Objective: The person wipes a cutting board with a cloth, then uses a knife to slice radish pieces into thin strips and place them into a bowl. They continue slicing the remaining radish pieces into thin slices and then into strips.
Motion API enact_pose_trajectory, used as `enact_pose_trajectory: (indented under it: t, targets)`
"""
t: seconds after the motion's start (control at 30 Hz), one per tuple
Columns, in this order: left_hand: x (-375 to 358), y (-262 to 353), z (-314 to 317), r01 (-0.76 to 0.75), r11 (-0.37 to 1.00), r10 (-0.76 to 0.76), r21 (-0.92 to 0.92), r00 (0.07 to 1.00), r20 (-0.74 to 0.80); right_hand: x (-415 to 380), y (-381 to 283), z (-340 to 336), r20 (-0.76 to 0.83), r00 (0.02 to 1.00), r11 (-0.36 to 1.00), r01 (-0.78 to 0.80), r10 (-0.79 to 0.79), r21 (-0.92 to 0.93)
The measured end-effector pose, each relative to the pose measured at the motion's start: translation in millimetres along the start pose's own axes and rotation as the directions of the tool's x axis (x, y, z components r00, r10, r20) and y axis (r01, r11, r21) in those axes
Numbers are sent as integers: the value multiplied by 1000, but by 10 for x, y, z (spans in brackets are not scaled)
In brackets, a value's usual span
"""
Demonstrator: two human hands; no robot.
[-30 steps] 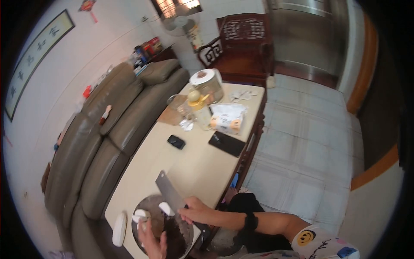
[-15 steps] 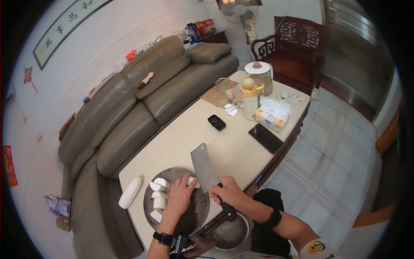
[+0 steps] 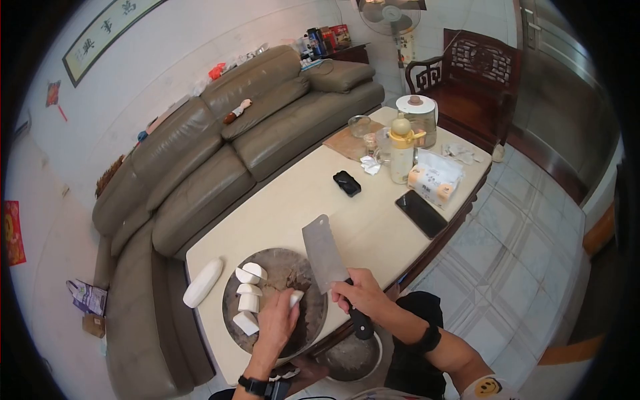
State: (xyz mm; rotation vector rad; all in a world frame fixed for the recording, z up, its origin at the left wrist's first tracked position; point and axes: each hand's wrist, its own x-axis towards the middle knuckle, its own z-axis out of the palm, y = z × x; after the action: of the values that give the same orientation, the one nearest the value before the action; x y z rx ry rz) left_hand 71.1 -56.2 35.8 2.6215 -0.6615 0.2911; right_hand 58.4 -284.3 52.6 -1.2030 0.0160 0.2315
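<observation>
My right hand (image 3: 363, 291) is closed round the black handle of a cleaver (image 3: 325, 251), whose broad blade is raised over the right edge of a round chopping board (image 3: 310, 327). On that board my left hand (image 3: 277, 320) grips a small piece of white radish (image 3: 297, 298) with its fingertips, a short way left of the blade. Several cut chunks of white radish (image 3: 248, 303) stand in a row along the board's left side. A whole peeled white radish (image 3: 203, 283) lies on the table left of the board.
Below the table edge sits a metal basin (image 3: 353, 360). Farther along the table (image 3: 267, 223) are a black object (image 3: 347, 183), a phone (image 3: 421, 214), a tissue pack (image 3: 437, 177), a yellow-topped bottle (image 3: 401, 157) and a glass jug (image 3: 419, 123). A leather sofa (image 3: 200, 180) runs behind.
My left hand has drawn toward me across the board, bringing the radish piece lower and away from the blade. The cleaver stays raised in my right hand. The view has shifted slightly.
</observation>
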Motion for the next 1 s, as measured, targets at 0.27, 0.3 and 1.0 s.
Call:
enact_pose_trajectory:
  t: [0.27, 0.3, 1.0]
  targets:
    - [-774, -87, -368, 250, 939, -216, 236, 963, -161, -147, -111, -46, 20, 1000, 978, 11, -7, -207]
    - [-825, -126, -329, 289, 929, -247, 231, 949, -196, -153, -48, -90, 56, 998, 980, 10, 1, -196]
    - [-1096, -3, 318, 129, 971, -201, -199, 893, -402, -482, 27, 423, 596, 793, 303, 541, 127, -784]
